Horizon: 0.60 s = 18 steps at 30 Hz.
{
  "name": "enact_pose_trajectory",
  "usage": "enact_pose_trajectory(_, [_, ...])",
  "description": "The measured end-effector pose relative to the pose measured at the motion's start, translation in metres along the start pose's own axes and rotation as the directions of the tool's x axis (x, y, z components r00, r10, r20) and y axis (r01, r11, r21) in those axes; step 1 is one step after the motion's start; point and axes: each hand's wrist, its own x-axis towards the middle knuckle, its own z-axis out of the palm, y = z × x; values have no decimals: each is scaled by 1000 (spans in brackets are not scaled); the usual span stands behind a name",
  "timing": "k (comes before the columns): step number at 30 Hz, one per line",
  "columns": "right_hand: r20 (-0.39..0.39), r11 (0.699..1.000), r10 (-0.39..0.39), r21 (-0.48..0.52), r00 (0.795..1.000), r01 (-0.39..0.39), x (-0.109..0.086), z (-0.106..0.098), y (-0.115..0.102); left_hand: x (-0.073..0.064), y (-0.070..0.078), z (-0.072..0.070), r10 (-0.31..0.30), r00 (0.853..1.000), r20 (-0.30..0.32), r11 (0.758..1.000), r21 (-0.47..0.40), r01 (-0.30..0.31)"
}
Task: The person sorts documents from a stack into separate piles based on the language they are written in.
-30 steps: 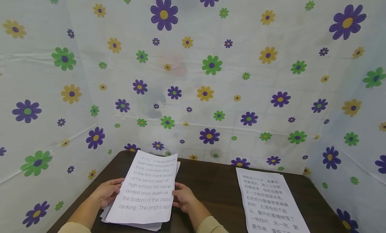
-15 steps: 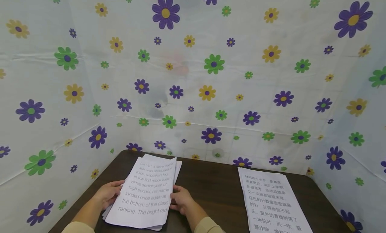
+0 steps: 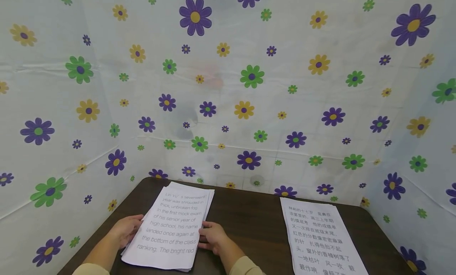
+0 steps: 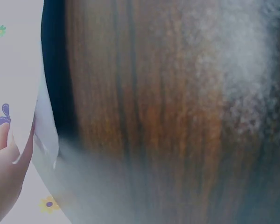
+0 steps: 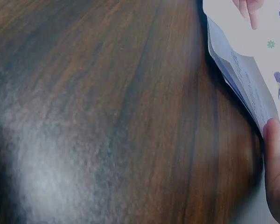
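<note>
A stack of printed paper point(image 3: 171, 227) with English text on its top sheet lies tilted on the left part of the dark table. My left hand point(image 3: 125, 230) holds its left edge, the fingers pointing away from me. At the opposite edge my right hand point(image 3: 213, 237) holds the sheets, fingertips right at the paper's side. In the right wrist view, a digit of the right hand point(image 5: 276, 151) lies along the edges of several sheets point(image 5: 245, 79), which spread slightly apart. Part of the left hand point(image 4: 7, 175) shows at the left wrist view's border.
A second pile of sheets with Chinese text point(image 3: 320, 239) lies at the right of the wooden table point(image 3: 249, 223). White cloth with purple, green and yellow flowers point(image 3: 270, 120) hangs close behind the table and along both sides.
The top sheet, which stood out over the stack, now lies nearly even with the sheets beneath it. Both hands stay at the side edges, shifting only slightly.
</note>
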Motion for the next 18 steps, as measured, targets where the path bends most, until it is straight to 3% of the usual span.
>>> enact_pose_trajectory(6, [-12, 998, -14, -56, 1000, 13, -3, -13, -8, 1, 15, 3, 54, 998, 14, 995, 85, -55])
enact_pose_trajectory(11, [7, 984, -80, -161, 997, 80, -7, -28, -15, -9, 32, 10, 131, 991, -14, 967, 223, -125])
enact_pose_trajectory(16, [35, 954, -146, -258, 989, 150, -12, -46, -24, -23, 52, 40, 169, 985, -16, 948, 277, -159])
enact_pose_trajectory(18, [52, 917, -191, -347, 980, 197, -17, -57, -27, -28, 58, 60, 207, 978, -9, 934, 301, -195])
